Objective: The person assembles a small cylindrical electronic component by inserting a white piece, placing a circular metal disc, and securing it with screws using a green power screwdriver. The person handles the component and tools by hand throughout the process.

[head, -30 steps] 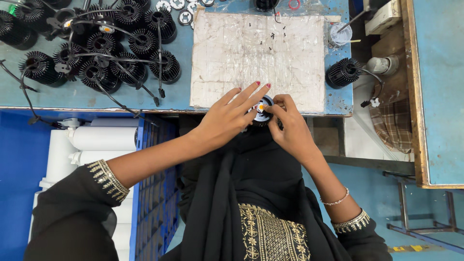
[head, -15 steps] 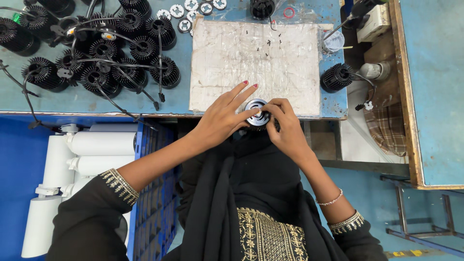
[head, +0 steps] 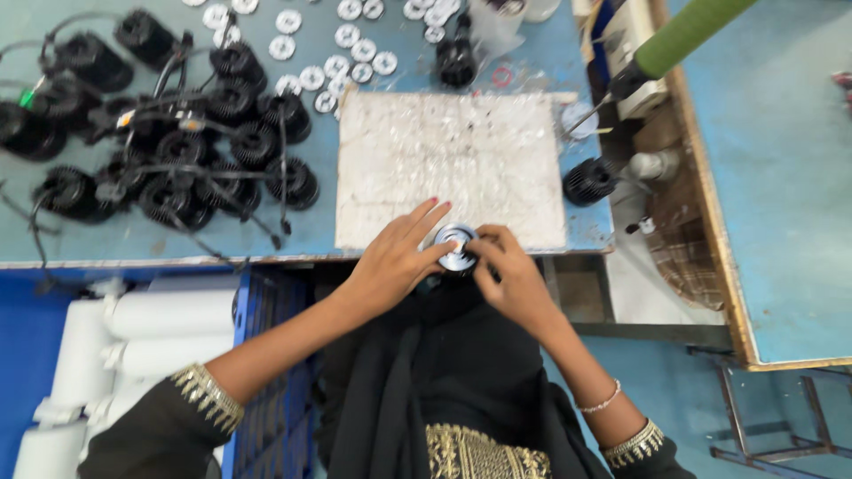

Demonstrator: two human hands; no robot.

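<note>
Head view, looking straight down at a seated person in black clothing with gold-trimmed cuffs. Both hands meet at the near edge of the surface (head: pixel 106 244), holding one small round part (head: pixel 456 247) between them. The part is a silvery metal disc with a dark centre and a shiny ring round it. The left hand (head: pixel 397 259) grips its left side with the thumb while the fingers spread forward over a white mat (head: pixel 448 164). The right hand (head: pixel 503 266) curls narrowly on its right side, fingertips touching the rim (a thin bracelet shows on that wrist).

The mat is a worn, scuffed white rectangle lying on the pale blue surface. Left of it sits a heap of black finned housings (head: pixel 191 151) with tangled black wires. Above the mat, small white discs (head: pixel 337 49) are scattered. One more black housing (head: pixel 588 181) stands at the mat's right edge, near a green-handled tool (head: pixel 688 34). Below the surface to the left lie white tubes (head: pixel 142 333) beside a blue crate (head: pixel 266 355). A second blue top edged in wood (head: pixel 781 177) stands on the right.
</note>
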